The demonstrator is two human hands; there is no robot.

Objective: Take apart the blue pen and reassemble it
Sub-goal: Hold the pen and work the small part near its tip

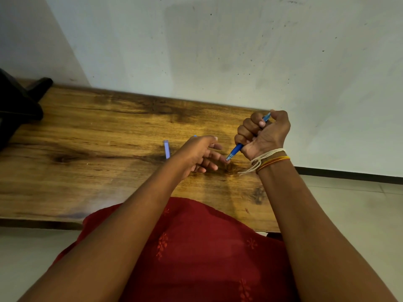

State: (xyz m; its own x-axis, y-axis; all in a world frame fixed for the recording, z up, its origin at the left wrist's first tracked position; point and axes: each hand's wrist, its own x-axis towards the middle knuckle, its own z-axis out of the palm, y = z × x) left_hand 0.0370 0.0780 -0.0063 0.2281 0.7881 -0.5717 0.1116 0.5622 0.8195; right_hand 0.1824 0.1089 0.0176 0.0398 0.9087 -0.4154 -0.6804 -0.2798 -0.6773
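Note:
My right hand [262,132] grips the blue pen [236,149] in a fist above the wooden table [98,131]. The pen slants, its metal tip pointing down-left and its rear end sticking out by my thumb. My left hand [201,154] is beside it with relaxed, spread fingers; one fingertip is at the pen's tip. A pale blue pen part [167,149] lies on the table just left of my left hand. A small blue bit [194,136] peeks from behind the left hand, mostly hidden.
A dark object [19,105] sits at the table's far left end. A white wall stands right behind the table. The table's right end is near my right wrist, with tiled floor [349,203] beyond. My red garment [185,247] covers the near edge.

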